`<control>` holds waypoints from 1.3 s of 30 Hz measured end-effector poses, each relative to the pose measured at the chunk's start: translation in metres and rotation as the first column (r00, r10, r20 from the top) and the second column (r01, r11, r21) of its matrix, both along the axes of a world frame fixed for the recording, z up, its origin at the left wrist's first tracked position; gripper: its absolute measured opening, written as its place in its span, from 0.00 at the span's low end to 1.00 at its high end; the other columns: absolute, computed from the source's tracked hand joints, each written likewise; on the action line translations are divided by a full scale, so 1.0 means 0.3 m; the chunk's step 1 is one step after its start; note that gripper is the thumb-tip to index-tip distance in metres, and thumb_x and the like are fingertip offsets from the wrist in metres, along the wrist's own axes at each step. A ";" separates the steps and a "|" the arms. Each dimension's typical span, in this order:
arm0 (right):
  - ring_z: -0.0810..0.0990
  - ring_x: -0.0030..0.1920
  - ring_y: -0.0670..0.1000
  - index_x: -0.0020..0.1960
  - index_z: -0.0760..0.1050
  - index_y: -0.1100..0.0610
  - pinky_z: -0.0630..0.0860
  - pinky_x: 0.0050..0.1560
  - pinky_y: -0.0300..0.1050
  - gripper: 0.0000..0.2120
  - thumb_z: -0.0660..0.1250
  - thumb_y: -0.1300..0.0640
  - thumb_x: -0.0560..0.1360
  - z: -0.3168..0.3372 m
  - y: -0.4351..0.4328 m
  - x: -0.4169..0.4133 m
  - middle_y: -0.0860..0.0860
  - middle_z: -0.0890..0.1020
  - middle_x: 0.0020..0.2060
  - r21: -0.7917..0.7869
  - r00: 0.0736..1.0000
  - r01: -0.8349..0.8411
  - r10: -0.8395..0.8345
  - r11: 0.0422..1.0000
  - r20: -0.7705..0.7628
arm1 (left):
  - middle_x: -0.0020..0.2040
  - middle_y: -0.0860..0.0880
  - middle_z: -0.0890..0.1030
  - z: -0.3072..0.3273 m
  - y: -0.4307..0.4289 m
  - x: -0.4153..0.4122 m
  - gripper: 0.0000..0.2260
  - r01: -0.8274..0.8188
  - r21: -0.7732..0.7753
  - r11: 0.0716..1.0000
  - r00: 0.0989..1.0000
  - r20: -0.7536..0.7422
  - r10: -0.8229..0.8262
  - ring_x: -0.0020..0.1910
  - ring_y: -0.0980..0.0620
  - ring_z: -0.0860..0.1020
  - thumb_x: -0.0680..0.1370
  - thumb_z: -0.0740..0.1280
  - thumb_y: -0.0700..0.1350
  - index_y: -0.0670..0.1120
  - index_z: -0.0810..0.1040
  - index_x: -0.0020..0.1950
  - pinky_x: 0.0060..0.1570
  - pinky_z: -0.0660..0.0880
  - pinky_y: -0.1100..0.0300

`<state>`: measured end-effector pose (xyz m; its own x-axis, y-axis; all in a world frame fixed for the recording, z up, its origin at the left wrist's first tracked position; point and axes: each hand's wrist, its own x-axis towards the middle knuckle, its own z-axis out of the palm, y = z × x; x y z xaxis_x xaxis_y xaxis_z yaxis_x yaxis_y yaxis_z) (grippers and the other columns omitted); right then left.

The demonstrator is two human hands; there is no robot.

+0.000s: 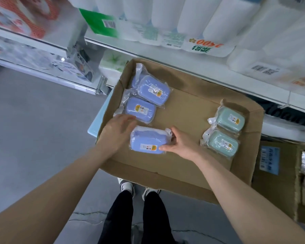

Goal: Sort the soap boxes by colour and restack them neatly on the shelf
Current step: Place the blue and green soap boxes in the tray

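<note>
the one number that reads clearly is "2400", printed upside down in orange-red on the white paper roll pack (208,48) at the front edge of the shelf (218,77); the two large green chinese characters beside it are too blurred to read. the purple soap box (148,143) near the front edge of the cardboard tray (187,110) and the green soap boxes (223,142) by its right edge carry small white and orange stickers, their print too small to read. a blue label (269,160) on the carton right of the tray shows a barcode and blurred characters.

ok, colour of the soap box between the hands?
The soap box is lavender-blue; the head view shows it best.
</note>
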<state>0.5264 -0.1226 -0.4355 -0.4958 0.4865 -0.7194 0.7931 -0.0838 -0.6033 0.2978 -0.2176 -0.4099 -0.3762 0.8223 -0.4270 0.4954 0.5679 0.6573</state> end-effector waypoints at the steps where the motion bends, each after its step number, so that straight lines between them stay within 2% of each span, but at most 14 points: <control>1: 0.81 0.45 0.41 0.54 0.67 0.50 0.73 0.39 0.36 0.23 0.77 0.48 0.68 -0.018 -0.017 -0.017 0.42 0.81 0.49 -0.024 0.999 0.043 -0.042 0.999 0.006 | 0.63 0.49 0.75 -0.014 -0.012 -0.041 0.14 0.009 0.035 0.999 0.992 -0.127 -0.004 0.61 0.49 0.73 0.79 0.65 0.49 0.49 0.76 0.64 0.59 0.67 0.58; 3: 0.81 0.44 0.44 0.53 0.68 0.54 0.74 0.38 0.38 0.21 0.76 0.48 0.69 -0.068 -0.052 -0.056 0.47 0.82 0.49 -0.051 0.992 0.124 -0.123 0.991 0.035 | 0.68 0.46 0.70 -0.063 -0.040 -0.124 0.20 0.058 -0.028 0.998 0.956 -0.288 -0.063 0.66 0.43 0.69 0.78 0.67 0.47 0.47 0.71 0.70 0.63 0.68 0.50; 5: 0.80 0.42 0.47 0.54 0.70 0.55 0.75 0.38 0.40 0.20 0.75 0.50 0.70 -0.131 -0.086 -0.113 0.51 0.81 0.48 -0.085 0.978 0.201 -0.195 0.976 0.070 | 0.73 0.44 0.64 -0.108 -0.065 -0.189 0.26 0.098 -0.178 0.979 0.939 -0.309 -0.150 0.69 0.40 0.65 0.77 0.67 0.47 0.47 0.64 0.74 0.64 0.68 0.44; 7: 0.82 0.42 0.48 0.54 0.71 0.56 0.80 0.41 0.44 0.18 0.75 0.51 0.71 -0.199 -0.112 -0.181 0.53 0.81 0.48 -0.157 0.961 0.274 -0.267 0.949 0.069 | 0.74 0.44 0.62 -0.147 -0.077 -0.225 0.30 0.139 -0.259 0.956 0.934 -0.287 -0.214 0.70 0.39 0.64 0.77 0.66 0.47 0.46 0.58 0.76 0.65 0.68 0.43; 10: 0.85 0.41 0.48 0.53 0.74 0.54 0.83 0.44 0.49 0.14 0.74 0.52 0.72 -0.268 -0.131 -0.284 0.51 0.83 0.47 -0.226 0.939 0.341 -0.343 0.913 0.033 | 0.74 0.43 0.62 -0.186 -0.080 -0.242 0.32 0.203 -0.278 0.939 0.918 -0.279 -0.281 0.70 0.39 0.65 0.77 0.66 0.47 0.44 0.55 0.77 0.67 0.66 0.46; 13: 0.81 0.31 0.44 0.52 0.75 0.57 0.78 0.35 0.42 0.12 0.72 0.52 0.75 -0.282 -0.128 -0.361 0.49 0.82 0.38 -0.174 0.898 0.440 -0.437 0.881 0.053 | 0.74 0.42 0.62 -0.206 -0.079 -0.245 0.32 0.225 -0.270 0.936 0.917 -0.267 -0.297 0.68 0.39 0.67 0.78 0.65 0.46 0.43 0.53 0.77 0.66 0.67 0.46; 14: 0.81 0.31 0.44 0.52 0.75 0.57 0.75 0.36 0.41 0.11 0.71 0.51 0.75 -0.282 -0.124 -0.377 0.48 0.81 0.37 -0.137 0.893 0.449 -0.444 0.883 0.066 | 0.74 0.42 0.62 -0.208 -0.079 -0.246 0.33 0.232 -0.267 0.935 0.914 -0.268 -0.304 0.67 0.39 0.68 0.78 0.65 0.47 0.42 0.52 0.77 0.65 0.67 0.46; 19: 0.77 0.47 0.52 0.55 0.73 0.57 0.65 0.41 0.38 0.11 0.65 0.51 0.79 -0.240 -0.105 -0.378 0.50 0.80 0.49 0.090 0.946 0.253 -0.266 0.963 0.187 | 0.71 0.42 0.65 -0.179 -0.081 -0.261 0.30 0.297 -0.286 0.911 0.885 -0.276 -0.375 0.63 0.39 0.71 0.77 0.65 0.47 0.43 0.56 0.75 0.60 0.71 0.46; 22: 0.77 0.60 0.55 0.67 0.70 0.59 0.68 0.49 0.40 0.20 0.62 0.48 0.80 -0.157 -0.091 -0.346 0.55 0.77 0.63 0.203 0.952 0.126 -0.176 0.971 0.252 | 0.72 0.43 0.64 -0.121 -0.070 -0.271 0.28 0.323 -0.332 0.886 0.866 -0.274 -0.419 0.66 0.41 0.68 0.78 0.64 0.48 0.44 0.58 0.75 0.63 0.69 0.48; 25: 0.75 0.63 0.57 0.72 0.65 0.57 0.70 0.58 0.45 0.22 0.60 0.49 0.81 -0.036 -0.074 -0.305 0.56 0.72 0.66 0.340 0.949 -0.026 -0.083 0.940 0.304 | 0.71 0.44 0.66 -0.032 -0.044 -0.278 0.26 0.352 -0.309 0.883 0.853 -0.281 -0.439 0.65 0.41 0.69 0.78 0.64 0.47 0.45 0.60 0.74 0.63 0.70 0.48; 30: 0.74 0.58 0.56 0.69 0.68 0.58 0.71 0.53 0.48 0.19 0.58 0.50 0.81 0.203 -0.066 -0.241 0.55 0.74 0.59 0.557 0.923 -0.281 0.060 0.782 0.381 | 0.67 0.45 0.71 0.158 0.001 -0.271 0.23 0.451 -0.227 0.863 0.783 -0.364 -0.504 0.63 0.42 0.70 0.77 0.63 0.48 0.45 0.66 0.71 0.62 0.69 0.50; 36: 0.74 0.57 0.58 0.66 0.70 0.59 0.73 0.51 0.51 0.18 0.61 0.51 0.80 0.542 -0.039 -0.192 0.56 0.76 0.57 0.724 0.902 -0.379 0.056 0.577 0.428 | 0.66 0.47 0.72 0.460 0.084 -0.233 0.19 0.562 -0.122 0.818 0.667 -0.517 -0.536 0.64 0.45 0.70 0.77 0.63 0.48 0.47 0.70 0.68 0.62 0.67 0.55; 39: 0.79 0.47 0.61 0.58 0.76 0.61 0.76 0.42 0.51 0.17 0.69 0.54 0.73 0.715 -0.009 -0.155 0.58 0.79 0.48 0.818 0.911 -0.384 0.030 0.429 0.412 | 0.68 0.48 0.71 0.618 0.134 -0.216 0.21 0.599 -0.057 0.799 0.632 -0.579 -0.515 0.66 0.45 0.69 0.78 0.64 0.47 0.48 0.69 0.71 0.62 0.66 0.56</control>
<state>0.4800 -0.1252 -0.2210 -0.5292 0.8431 -0.0955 0.8461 0.5328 0.0156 0.2331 -0.1773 -0.2245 0.0445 0.9833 -0.1767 0.9765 -0.0055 0.2155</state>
